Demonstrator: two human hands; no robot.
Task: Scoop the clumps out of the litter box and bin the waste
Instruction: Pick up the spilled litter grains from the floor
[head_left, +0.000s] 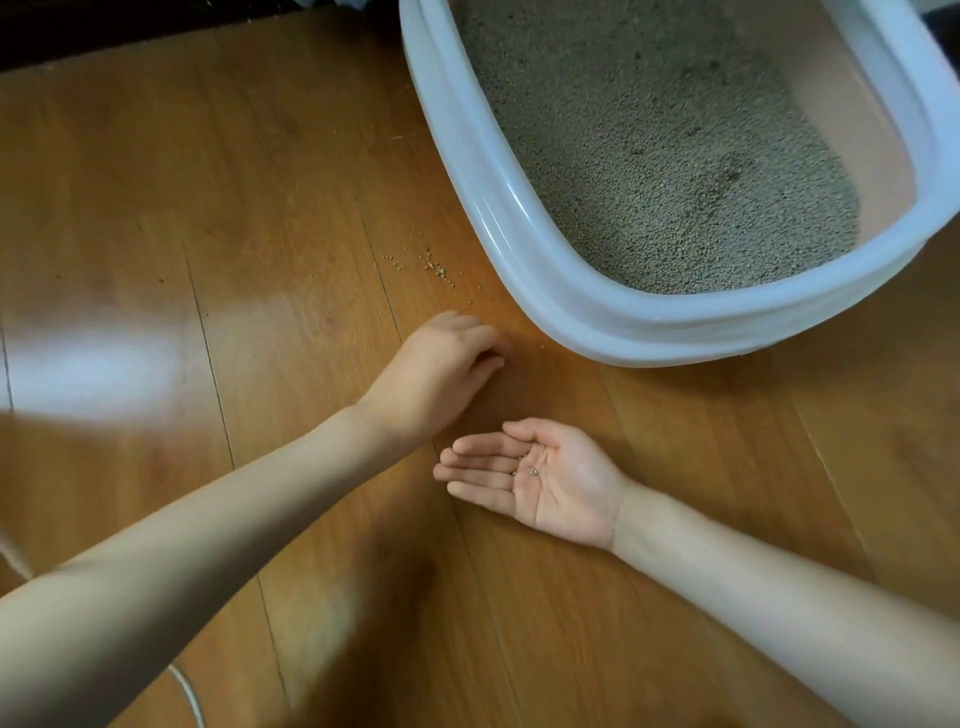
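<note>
A white litter box (519, 218) filled with grey-brown litter (665, 156) stands on the wooden floor at the upper right. Spilled litter grains (434, 266) lie on the floor to the left of the box. My left hand (447, 358) is knuckles-up just below them, near the box's front corner, with its fingers curled and the tips pinched together at the floor on tiny grains. My right hand (545, 480) lies palm-up on the floor below the left hand, fingers straight, with a few litter grains (532, 470) resting in the palm.
The wooden plank floor (208, 208) has a bright glare patch on the left. A dark strip runs along the top left edge. A thin pale cord (189, 691) crosses the bottom left. No scoop or bin is in view.
</note>
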